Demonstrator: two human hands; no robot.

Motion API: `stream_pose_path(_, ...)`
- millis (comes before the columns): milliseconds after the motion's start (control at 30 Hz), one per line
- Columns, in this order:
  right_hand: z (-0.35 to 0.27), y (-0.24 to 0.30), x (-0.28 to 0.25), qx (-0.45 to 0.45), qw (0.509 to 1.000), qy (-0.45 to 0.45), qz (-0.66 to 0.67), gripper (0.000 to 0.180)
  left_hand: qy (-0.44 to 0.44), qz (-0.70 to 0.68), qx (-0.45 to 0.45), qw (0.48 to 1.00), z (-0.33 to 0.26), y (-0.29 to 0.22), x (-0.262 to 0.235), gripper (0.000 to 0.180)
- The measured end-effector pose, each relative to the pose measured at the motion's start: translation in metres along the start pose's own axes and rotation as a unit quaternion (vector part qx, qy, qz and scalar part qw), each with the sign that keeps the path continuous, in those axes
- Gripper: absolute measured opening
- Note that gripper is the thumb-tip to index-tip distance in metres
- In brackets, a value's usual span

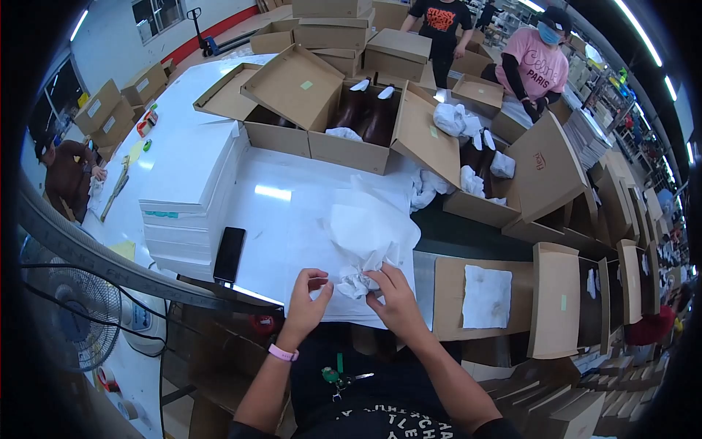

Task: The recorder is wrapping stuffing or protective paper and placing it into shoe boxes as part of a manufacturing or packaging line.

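Both of my hands pinch one crumpled sheet of white tissue paper [360, 252] at the near edge of the white worktable [281, 219]. My left hand [306, 298] grips the wad from the left; a pink band sits on that wrist. My right hand [395, 296] holds the wad's right side, fingers curled over it. The upper part of the sheet stands up, loosely spread, above the wad.
A tall stack of white sheets [194, 194] and a black phone [229, 253] lie to the left. Open cardboard boxes with dark brown boots [362, 117] stand behind. An open box with white paper inside [486, 296] is at right. Two people work at the far side; a fan [69, 314] is lower left.
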State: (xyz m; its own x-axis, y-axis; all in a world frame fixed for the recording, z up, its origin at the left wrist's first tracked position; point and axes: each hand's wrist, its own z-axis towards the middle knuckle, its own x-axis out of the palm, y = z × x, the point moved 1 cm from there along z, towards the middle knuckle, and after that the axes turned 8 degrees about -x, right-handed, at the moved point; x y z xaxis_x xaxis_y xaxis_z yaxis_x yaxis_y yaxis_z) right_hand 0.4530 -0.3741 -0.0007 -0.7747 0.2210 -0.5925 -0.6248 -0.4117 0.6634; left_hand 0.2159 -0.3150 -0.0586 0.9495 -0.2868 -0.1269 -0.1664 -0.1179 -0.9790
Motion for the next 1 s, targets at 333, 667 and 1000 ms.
stream_pose_path(333,-0.013,-0.028,0.036,-0.018,0.999,0.021,-0.046,0.05,0.085,0.332,0.201,0.918,0.014,-0.003,-0.033,0.023)
stream_pose_path(667,-0.024,-0.023,0.042,-0.013,0.996,0.038,-0.076,0.052,0.074,0.344,0.239,0.905,0.017,-0.004,-0.031,0.019)
stream_pose_path(1000,-0.014,-0.007,0.029,-0.003,0.991,0.107,-0.077,0.068,0.034,0.397,0.207,0.893,0.022,0.002,-0.02,0.015)
